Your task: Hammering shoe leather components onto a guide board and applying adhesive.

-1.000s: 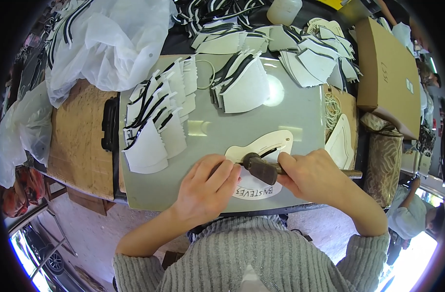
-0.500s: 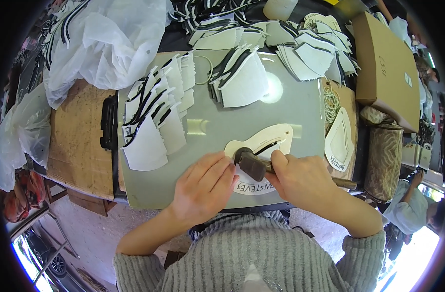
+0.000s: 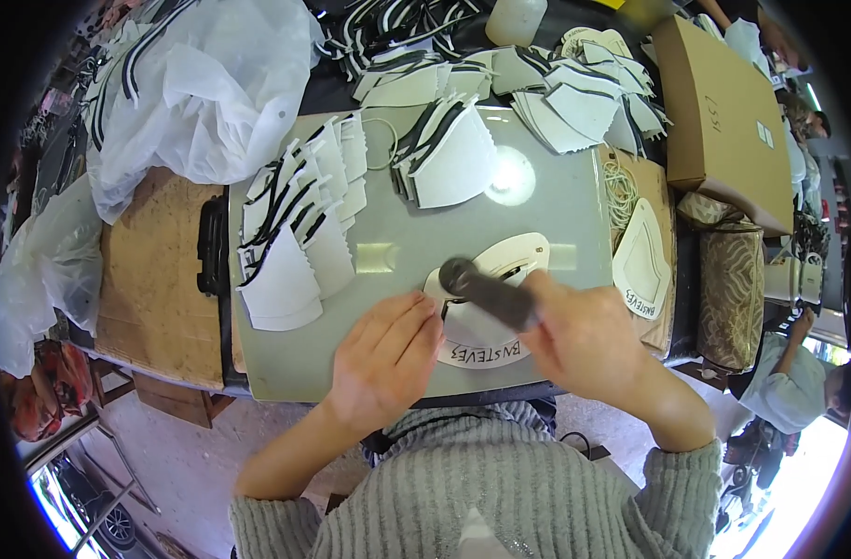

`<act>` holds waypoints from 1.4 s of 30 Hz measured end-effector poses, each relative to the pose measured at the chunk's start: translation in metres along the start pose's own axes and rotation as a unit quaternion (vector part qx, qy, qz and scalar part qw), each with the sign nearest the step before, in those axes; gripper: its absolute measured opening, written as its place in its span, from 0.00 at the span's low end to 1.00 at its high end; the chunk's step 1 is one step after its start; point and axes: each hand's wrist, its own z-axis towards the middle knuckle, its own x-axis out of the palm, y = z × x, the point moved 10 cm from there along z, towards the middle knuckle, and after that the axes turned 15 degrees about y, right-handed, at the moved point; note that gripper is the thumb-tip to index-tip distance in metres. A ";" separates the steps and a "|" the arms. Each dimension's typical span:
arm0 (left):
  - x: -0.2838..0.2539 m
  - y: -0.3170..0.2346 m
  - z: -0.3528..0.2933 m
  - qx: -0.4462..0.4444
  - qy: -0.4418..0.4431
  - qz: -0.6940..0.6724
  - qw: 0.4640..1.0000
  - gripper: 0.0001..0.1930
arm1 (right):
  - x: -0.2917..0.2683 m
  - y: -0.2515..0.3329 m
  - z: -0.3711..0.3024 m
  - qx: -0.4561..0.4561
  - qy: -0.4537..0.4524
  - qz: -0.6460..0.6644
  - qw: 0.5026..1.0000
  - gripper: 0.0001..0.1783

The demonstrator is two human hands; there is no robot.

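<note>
My right hand (image 3: 588, 340) is closed round a dark-headed hammer (image 3: 486, 294), raised a little above a cream curved template (image 3: 510, 252) on the grey work board (image 3: 397, 238). A white cut piece (image 3: 472, 324) with a black strip lies in the template, partly hidden beneath the hammer and my hand. The template's near rim bears dark lettering. My left hand (image 3: 385, 352) rests at the left end, its fingers pressed together and their tips pinching the edge of the white piece. The hammer's handle is mostly hidden by my right hand.
Overlapping white pieces with black trim (image 3: 290, 270) lie at left, a smaller stack (image 3: 453, 163) farther back. More pieces (image 3: 565, 116) pile behind. At right are a second template (image 3: 642, 265), coiled cord (image 3: 620, 194), a cardboard box (image 3: 723, 121) and a patterned roll (image 3: 731, 298). A plastic bag (image 3: 211, 98) fills the back left.
The hammer has lifted off the template, and its handle has swung round with my right hand. My left hand stays at the template's left end. The whole view has shifted slightly.
</note>
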 end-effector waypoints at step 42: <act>-0.003 0.032 0.028 -0.106 0.051 -0.084 0.989 0.08 | -0.018 -0.057 -0.025 0.100 -0.101 0.177 0.974 0.14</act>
